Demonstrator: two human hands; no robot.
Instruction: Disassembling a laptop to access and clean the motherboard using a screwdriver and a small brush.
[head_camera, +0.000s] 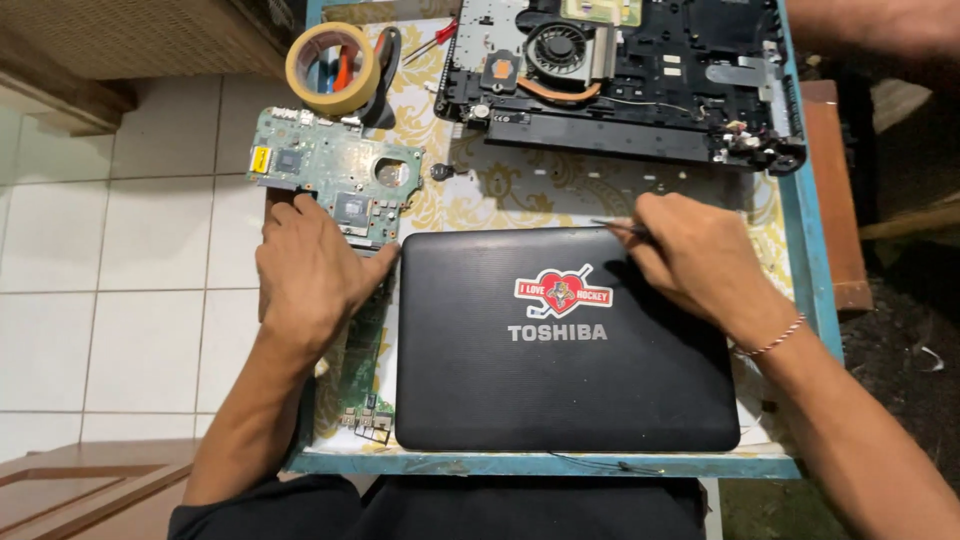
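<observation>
A closed black laptop (560, 380) with a red heart sticker on its lid lies on the small table, near its front edge. My left hand (315, 270) rests palm down at the laptop's upper left corner, partly over a green circuit board (335, 170). My right hand (690, 255) lies on the lid's upper right corner and grips a thin dark tool (618, 227) whose tip points left along the lid's far edge.
A stripped black laptop base (640, 75) with a fan lies at the back. A roll of tan tape (333, 68) and red-handled tools (440, 35) sit at the back left. A second narrow green board (368, 385) lies left of the laptop. The table has a blue rim (810, 230).
</observation>
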